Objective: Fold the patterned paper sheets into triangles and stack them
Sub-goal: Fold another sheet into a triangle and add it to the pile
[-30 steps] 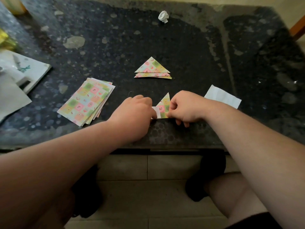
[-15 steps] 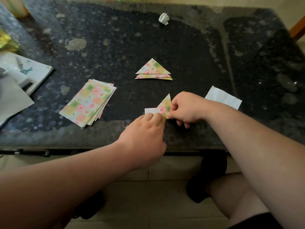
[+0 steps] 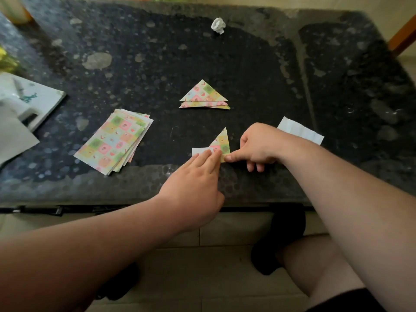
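A half-folded patterned sheet (image 3: 221,141) lies near the front edge of the dark stone table (image 3: 247,64), its coloured flap standing as a triangle with a white strip showing to the left. My left hand (image 3: 198,176) presses straight fingers flat on the sheet's lower edge. My right hand (image 3: 258,146) has curled fingers and pins the sheet's lower right corner with the thumb. A stack of folded patterned triangles (image 3: 204,95) sits further back at the centre. A fanned pile of unfolded patterned sheets (image 3: 114,140) lies to the left.
A white paper piece (image 3: 301,131) lies just behind my right wrist. A crumpled white paper ball (image 3: 218,25) sits at the table's far side. White papers and a box (image 3: 24,102) cover the left edge. My knee and the floor show below the table.
My left hand came off the sheet's left side, dropped toward me, and now lays straight fingers along the lower edge. The white strip is uncovered. My right hand stayed in place.
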A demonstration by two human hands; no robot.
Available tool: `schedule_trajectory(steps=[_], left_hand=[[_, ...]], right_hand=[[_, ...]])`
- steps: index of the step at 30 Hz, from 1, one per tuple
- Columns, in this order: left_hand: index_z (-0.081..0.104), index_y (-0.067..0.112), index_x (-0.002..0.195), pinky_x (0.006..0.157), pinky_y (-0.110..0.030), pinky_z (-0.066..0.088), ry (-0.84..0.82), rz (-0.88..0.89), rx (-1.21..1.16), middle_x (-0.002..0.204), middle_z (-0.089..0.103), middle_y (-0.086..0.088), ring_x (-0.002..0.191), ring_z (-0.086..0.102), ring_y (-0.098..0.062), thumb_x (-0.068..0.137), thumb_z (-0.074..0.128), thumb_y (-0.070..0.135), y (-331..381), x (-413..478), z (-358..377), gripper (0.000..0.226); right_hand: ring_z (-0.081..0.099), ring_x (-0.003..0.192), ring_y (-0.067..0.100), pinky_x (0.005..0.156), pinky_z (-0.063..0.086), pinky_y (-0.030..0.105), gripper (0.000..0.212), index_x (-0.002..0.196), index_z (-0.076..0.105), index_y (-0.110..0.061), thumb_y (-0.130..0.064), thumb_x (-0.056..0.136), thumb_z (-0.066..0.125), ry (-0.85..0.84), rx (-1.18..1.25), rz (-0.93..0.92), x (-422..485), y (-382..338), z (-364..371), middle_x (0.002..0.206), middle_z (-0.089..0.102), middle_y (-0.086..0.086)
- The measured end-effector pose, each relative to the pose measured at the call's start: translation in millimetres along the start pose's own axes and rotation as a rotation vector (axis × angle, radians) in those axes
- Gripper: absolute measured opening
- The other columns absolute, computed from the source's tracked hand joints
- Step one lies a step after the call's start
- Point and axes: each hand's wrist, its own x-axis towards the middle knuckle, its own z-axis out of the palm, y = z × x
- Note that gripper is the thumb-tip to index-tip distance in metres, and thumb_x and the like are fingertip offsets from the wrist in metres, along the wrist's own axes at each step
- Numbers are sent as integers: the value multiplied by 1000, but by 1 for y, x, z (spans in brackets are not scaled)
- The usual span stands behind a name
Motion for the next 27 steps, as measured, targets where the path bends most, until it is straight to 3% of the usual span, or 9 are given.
schedule_trajectory(steps=[2,4,8,14,17,20,27], left_hand=[[-3,7,162,126,-29,-3,-52,-10,-71,171,-7,-6,156,-12,-15,98,34,38,-2,0,2,80],[-9,9,161,127,-31,-1,-66,-7,-91,170,-14,-5,155,-18,-13,97,36,40,-5,-1,4,84],[-19,10,159,127,-35,-7,-107,13,-10,166,-27,-6,151,-29,-15,98,32,48,-8,-6,9,88],[-17,14,160,127,-39,-10,-119,-10,18,166,-27,-2,151,-30,-17,95,26,73,-10,-4,8,97],[-17,18,160,126,-44,-10,-124,-34,41,165,-29,2,150,-32,-20,83,16,93,-10,-6,9,112],[-23,20,158,125,-47,-14,-139,-49,65,162,-35,2,147,-38,-21,79,12,97,-9,-7,11,116],[-20,18,159,124,-44,-17,-148,-47,13,164,-30,2,147,-37,-15,83,14,92,-16,-11,10,111]], right_hand=[[68,68,18,67,46,29,61,101,77,-9,-68,88,65,-33,-56,79,0,0,-4,85,80,4],[66,76,19,71,45,29,67,106,78,-9,-72,87,63,-61,-93,125,0,1,-6,95,80,6],[68,66,19,63,45,28,64,98,75,-7,-69,87,66,-3,-8,113,-3,8,-1,84,80,6],[68,50,17,50,46,24,31,82,61,-13,-37,93,75,15,132,27,-7,20,-2,65,75,4],[68,51,17,46,46,23,24,85,63,-12,-30,92,77,32,190,-30,-12,19,-7,67,75,5],[64,48,16,44,45,23,18,89,65,-11,-24,92,77,164,276,-81,-11,10,-6,65,73,5],[72,55,16,59,54,29,28,89,66,-21,-44,86,81,157,116,-94,-1,-8,7,72,75,0]])
